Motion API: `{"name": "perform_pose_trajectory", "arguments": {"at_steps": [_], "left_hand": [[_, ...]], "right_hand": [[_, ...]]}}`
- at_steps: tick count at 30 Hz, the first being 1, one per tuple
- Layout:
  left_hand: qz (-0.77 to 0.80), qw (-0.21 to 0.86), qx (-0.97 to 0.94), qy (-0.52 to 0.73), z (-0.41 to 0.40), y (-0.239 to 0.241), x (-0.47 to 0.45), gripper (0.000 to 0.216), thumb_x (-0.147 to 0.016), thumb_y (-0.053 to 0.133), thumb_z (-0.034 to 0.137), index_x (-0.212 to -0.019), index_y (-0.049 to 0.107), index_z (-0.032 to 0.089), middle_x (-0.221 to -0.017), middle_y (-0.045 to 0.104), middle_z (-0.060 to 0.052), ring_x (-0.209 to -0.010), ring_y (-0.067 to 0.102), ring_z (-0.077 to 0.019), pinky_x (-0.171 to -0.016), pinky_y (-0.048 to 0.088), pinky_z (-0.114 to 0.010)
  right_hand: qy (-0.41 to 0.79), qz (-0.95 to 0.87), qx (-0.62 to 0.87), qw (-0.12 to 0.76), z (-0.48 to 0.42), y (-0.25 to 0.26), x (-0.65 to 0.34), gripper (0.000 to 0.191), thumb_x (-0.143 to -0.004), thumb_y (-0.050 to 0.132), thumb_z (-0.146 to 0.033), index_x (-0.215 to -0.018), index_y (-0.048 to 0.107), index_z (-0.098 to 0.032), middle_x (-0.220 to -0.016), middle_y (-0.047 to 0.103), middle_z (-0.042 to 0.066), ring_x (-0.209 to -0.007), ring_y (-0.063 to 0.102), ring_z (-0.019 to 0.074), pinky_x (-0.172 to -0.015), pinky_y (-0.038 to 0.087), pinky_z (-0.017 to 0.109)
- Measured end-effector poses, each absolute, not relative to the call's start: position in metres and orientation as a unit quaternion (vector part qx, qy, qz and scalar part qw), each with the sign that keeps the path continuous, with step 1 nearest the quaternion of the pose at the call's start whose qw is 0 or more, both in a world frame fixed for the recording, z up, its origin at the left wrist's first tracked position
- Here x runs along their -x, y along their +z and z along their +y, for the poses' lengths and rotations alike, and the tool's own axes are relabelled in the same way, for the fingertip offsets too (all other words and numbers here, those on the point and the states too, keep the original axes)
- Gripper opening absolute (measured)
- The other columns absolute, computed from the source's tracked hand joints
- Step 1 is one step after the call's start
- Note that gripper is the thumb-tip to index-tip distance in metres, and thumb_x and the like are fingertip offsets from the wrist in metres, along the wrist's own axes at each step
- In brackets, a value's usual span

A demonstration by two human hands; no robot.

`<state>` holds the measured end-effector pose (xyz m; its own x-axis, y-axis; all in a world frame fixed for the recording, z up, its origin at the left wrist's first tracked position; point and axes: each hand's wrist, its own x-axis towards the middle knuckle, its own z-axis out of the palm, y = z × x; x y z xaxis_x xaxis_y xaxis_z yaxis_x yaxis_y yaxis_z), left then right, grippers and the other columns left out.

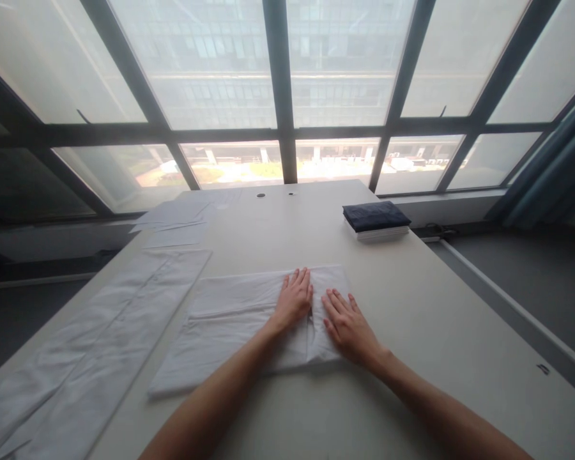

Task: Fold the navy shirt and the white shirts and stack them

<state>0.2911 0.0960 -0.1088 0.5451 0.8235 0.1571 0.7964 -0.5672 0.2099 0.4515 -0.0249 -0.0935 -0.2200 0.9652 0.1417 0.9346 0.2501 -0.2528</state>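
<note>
"Looking from the head camera, what would worry you?"

"Creases, mostly. The left hand (294, 298) and right hand (351, 324) lie flat, palms down, on the white cloth (239, 313), pinching nothing that I can see. The left's fingers sit fairly close together; the right's are fanned a little. If they pressed unevenly or pulled apart, I think the narrow flap (318, 348) at the right end could skew or bunch, since the fabric looks thin and soft."

"Anything besides that?"

"Lifting both palms too soon might let the flap spring loose. A small dark gap shows along its edge, between the hands, so it doesn't seem to lie fully flat. A hard shove leftward could also rumple the cloth against the other white cloth (103, 332) beside it."

"And how does the thing itself look?"

"Plain white, flattened into a long panel on the pale surface (287, 239), right in front of the person. A raised edge runs lengthwise along it, with light wrinkles on the near half, and its left end slants. Farther off to the right, well apart, a dark folded cloth (376, 216) rests on a white stack (383, 236)."
</note>
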Motion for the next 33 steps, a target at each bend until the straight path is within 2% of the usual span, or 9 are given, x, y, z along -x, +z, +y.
{"name": "perform_pose_trajectory", "arguments": {"at_steps": [3,7,14,21,25,27,31,33], "left_hand": [[0.463,0.056,-0.876,0.119,0.096,-0.108,-0.291,0.053,-0.104,0.025,0.029,-0.153,0.036,0.014,-0.158,0.036,-0.010,-0.149,0.026,-0.0260,-0.121,0.019,-0.050],[0.460,0.050,-0.879,0.117,0.094,-0.107,-0.291,0.053,-0.104,0.024,0.028,-0.153,0.035,0.012,-0.159,0.035,-0.011,-0.149,0.026,-0.0261,-0.121,0.020,-0.050],[0.463,0.039,-0.878,0.113,0.093,-0.106,-0.291,0.053,-0.103,0.024,0.028,-0.152,0.037,0.012,-0.158,0.036,-0.012,-0.149,0.026,-0.0263,-0.120,0.021,-0.049],[0.464,0.043,-0.877,0.122,0.093,-0.108,-0.291,0.053,-0.103,0.024,0.028,-0.152,0.036,0.013,-0.158,0.036,-0.010,-0.149,0.026,-0.0261,-0.121,0.020,-0.049],[0.464,0.047,-0.876,0.122,0.094,-0.109,-0.291,0.052,-0.104,0.025,0.029,-0.152,0.037,0.014,-0.159,0.035,-0.010,-0.149,0.026,-0.0257,-0.121,0.020,-0.049],[0.466,0.054,-0.874,0.124,0.096,-0.110,-0.290,0.052,-0.104,0.025,0.029,-0.152,0.037,0.015,-0.159,0.036,-0.010,-0.149,0.026,-0.0256,-0.121,0.020,-0.049],[0.466,0.058,-0.873,0.133,0.097,-0.112,-0.290,0.051,-0.105,0.025,0.031,-0.151,0.039,0.015,-0.158,0.037,-0.010,-0.148,0.028,-0.0263,-0.121,0.020,-0.051],[0.465,0.052,-0.874,0.131,0.097,-0.113,-0.291,0.051,-0.105,0.025,0.032,-0.151,0.040,0.016,-0.158,0.037,-0.009,-0.148,0.027,-0.0265,-0.121,0.020,-0.051]], "right_hand": [[0.064,-0.788,0.597,0.133,-0.031,-0.093,-0.443,0.059,-0.102,0.032,-0.035,-0.156,0.029,-0.013,-0.164,0.019,0.011,-0.153,0.012,0.0238,-0.123,0.011,0.047],[0.064,-0.805,0.576,0.127,-0.034,-0.100,-0.434,0.069,-0.100,0.038,-0.045,-0.158,0.022,-0.012,-0.164,0.012,0.012,-0.153,0.007,0.0260,-0.123,0.006,0.051],[0.059,-0.806,0.576,0.125,-0.034,-0.103,-0.435,0.076,-0.099,0.037,-0.055,-0.159,0.017,-0.014,-0.165,0.009,0.012,-0.153,0.007,0.0274,-0.123,0.005,0.051],[0.074,-0.810,0.566,0.132,-0.036,-0.099,-0.435,0.096,-0.091,0.043,-0.070,-0.159,0.012,-0.011,-0.165,0.005,0.012,-0.153,0.002,0.0274,-0.123,-0.001,0.050],[0.095,-0.818,0.551,0.139,-0.036,-0.095,-0.438,0.108,-0.083,0.051,-0.075,-0.159,0.011,-0.010,-0.165,0.007,0.014,-0.153,0.004,0.0296,-0.123,0.002,0.051],[0.100,-0.816,0.549,0.153,-0.036,-0.092,-0.440,0.102,-0.085,0.052,-0.070,-0.159,0.015,-0.011,-0.165,0.012,0.013,-0.153,0.007,0.0281,-0.123,0.005,0.050],[0.057,-0.764,0.610,0.201,-0.032,-0.090,-0.446,0.064,-0.099,0.037,-0.038,-0.157,0.027,-0.013,-0.164,0.021,0.009,-0.153,0.013,0.0203,-0.124,0.011,0.044],[0.046,-0.763,0.616,0.190,-0.030,-0.092,-0.448,0.061,-0.099,0.037,-0.035,-0.156,0.029,-0.015,-0.165,0.018,0.009,-0.153,0.011,0.0219,-0.123,0.011,0.046]]}}
